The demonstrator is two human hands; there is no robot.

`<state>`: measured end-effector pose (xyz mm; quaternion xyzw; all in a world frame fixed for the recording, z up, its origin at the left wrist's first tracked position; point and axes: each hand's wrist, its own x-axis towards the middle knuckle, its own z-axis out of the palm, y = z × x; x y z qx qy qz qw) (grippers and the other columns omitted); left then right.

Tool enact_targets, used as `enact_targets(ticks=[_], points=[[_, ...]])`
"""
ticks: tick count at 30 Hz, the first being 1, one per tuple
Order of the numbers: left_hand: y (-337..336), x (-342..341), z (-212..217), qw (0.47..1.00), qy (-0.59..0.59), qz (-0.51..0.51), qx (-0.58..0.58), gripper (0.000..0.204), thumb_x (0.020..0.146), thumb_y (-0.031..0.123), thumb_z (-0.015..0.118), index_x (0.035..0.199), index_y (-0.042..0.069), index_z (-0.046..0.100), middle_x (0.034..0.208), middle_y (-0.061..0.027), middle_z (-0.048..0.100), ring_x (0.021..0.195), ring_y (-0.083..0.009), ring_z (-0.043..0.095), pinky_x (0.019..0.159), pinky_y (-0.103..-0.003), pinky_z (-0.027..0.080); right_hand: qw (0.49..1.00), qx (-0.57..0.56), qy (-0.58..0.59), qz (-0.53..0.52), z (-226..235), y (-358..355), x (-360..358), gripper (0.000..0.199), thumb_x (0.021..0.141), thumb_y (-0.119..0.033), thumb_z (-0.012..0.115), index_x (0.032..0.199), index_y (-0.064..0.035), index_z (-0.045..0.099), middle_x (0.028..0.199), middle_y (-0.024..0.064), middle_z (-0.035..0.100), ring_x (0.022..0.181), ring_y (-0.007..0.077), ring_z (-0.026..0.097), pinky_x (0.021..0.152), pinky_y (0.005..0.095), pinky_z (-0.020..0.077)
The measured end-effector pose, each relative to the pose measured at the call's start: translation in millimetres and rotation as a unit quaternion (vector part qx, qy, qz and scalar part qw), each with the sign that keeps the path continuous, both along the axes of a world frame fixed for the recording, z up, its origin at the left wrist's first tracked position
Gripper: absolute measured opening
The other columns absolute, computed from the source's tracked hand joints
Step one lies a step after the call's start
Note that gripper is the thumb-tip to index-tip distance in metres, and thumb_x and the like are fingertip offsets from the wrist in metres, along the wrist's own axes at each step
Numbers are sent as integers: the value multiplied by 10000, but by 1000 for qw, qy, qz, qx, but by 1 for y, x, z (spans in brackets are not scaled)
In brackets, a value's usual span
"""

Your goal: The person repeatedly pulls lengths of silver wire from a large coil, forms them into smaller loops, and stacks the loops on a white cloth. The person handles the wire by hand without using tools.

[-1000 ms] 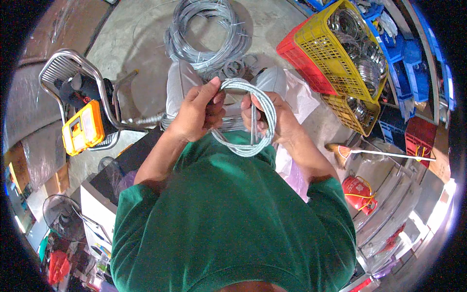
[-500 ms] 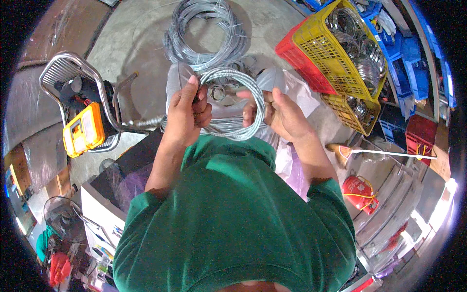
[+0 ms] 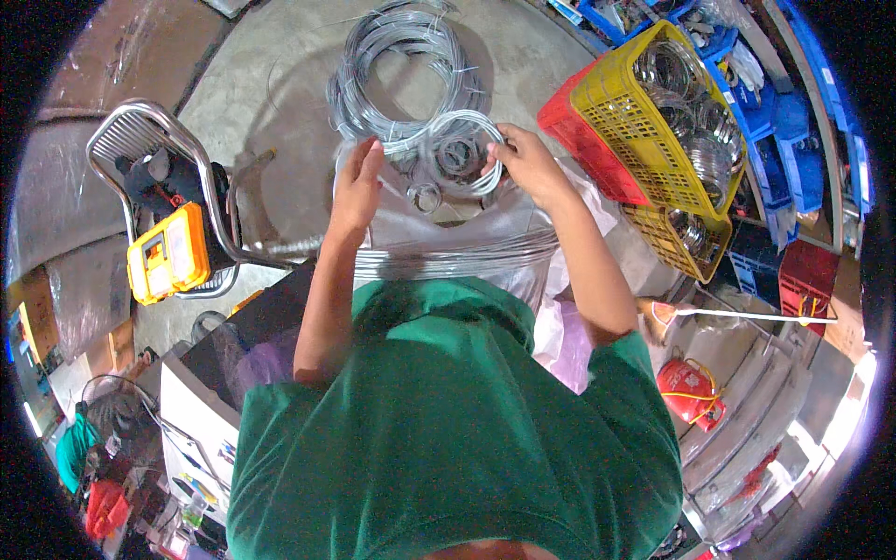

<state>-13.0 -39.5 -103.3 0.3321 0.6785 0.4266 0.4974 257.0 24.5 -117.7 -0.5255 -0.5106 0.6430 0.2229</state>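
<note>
Head view: right hand (image 3: 530, 168) has the small wire coil (image 3: 459, 119) pinched at its right edge, thumb and fingers on the strands. Left hand (image 3: 357, 187) sits at the coil's left end, hand turned side-on; can't tell if it's gripping, touching or just beside it. Coil is a loose ring of grey strands, held up between the hands, ahead of the lap.

Behind it in view: small wire rings (image 3: 459, 157), seen partly through the loop. Farther out, large wire coil (image 3: 355, 93) flat on the floor, its near edge overlapped by the held one. Nearer the body, a bundle of long grey wires (image 3: 457, 259) runs across the lap, close to the green shirt (image 3: 457, 411).

Right side: yellow crate (image 3: 621, 117) tilted, metal rings (image 3: 705, 163) inside, red crate (image 3: 569, 121) against it, blue bins (image 3: 798, 173) beyond. Lower right: broom (image 3: 737, 315), red cylinder (image 3: 686, 390). Left side: chrome-framed chair (image 3: 207, 182), yellow case (image 3: 168, 254) on it.
</note>
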Motion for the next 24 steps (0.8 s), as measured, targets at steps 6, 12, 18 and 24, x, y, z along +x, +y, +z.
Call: enact_targets(ticks=[6, 12, 18, 24], points=[[-24, -24, -19, 996, -41, -63, -54, 457, 1012, 369, 524, 1242, -18, 603, 1062, -102, 701, 949, -180, 647, 813, -314, 491, 975, -56, -177, 120, -115, 69, 5, 358, 947, -169, 625, 1253, 7, 568, 910, 85, 656, 727, 173, 653, 528, 334, 519], [-55, -13, -15, 964, 116, -238, 37, 394, 984, 332, 572, 1146, -18, 656, 1063, -163, 702, 922, -272, 673, 804, -374, 509, 927, 13, -332, 173, -165, 70, 16, 494, 868, -323, 720, 1224, 5, 622, 1015, 174, 702, 847, 233, 669, 773, 424, 545], [-54, -21, -10, 828, 197, -517, 91, 313, 918, 335, 636, 1018, 49, 718, 982, -148, 702, 907, -362, 664, 825, -456, 522, 960, 48, -177, 210, -74, 9, 13, 501, 951, -375, 629, 1308, -29, 568, 1020, 146, 698, 963, 262, 665, 879, 368, 503], [-42, -8, 21, 786, 317, -524, 87, 246, 883, 302, 661, 849, 61, 698, 826, -104, 668, 841, -318, 672, 708, -454, 540, 932, 156, -132, 300, 12, -94, 5, 354, 987, -278, 567, 1195, 4, 620, 1053, 192, 660, 1007, 382, 621, 906, 412, 489]])
